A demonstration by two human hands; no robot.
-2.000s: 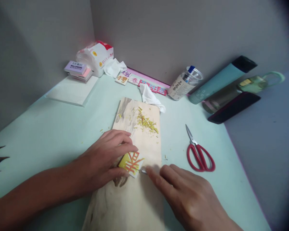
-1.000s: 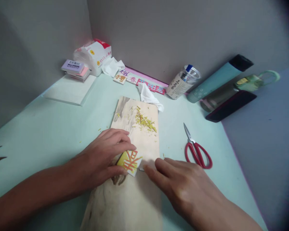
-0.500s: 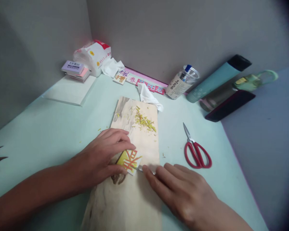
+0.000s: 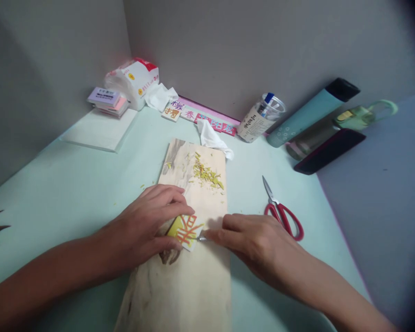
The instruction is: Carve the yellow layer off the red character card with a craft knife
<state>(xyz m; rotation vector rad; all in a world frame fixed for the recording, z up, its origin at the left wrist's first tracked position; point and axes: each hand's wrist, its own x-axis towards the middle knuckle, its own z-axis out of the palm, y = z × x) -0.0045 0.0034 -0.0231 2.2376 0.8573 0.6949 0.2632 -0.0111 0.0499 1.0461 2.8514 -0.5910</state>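
On a long wooden board (image 4: 193,286) lies a small carving block (image 4: 186,229), yellow and white with an orange character on its face. Thumb and fingers of my left hand (image 4: 159,221) grip the block at its edges and press it against the board. My right hand (image 4: 256,240) is closed around a slim metal carving knife (image 4: 202,239), mostly hidden in the fingers. The knife's tip touches the block's lower right part. Yellow-green shavings (image 4: 207,174) lie in a loose heap farther up the board.
Red-handled scissors (image 4: 283,214) lie right of the board, close to my right forearm. Behind stand a plastic cup (image 4: 259,121), bottles (image 4: 304,115) and a dark phone-like slab (image 4: 328,152). Carved blocks (image 4: 216,124), crumpled tissues (image 4: 212,138) and a tissue pack (image 4: 134,80) sit along the back.
My right hand has swung upward and turned, its wrist now farther right and partly covering the scissors' handle. The knife tip stays at the block. My left hand holds still.
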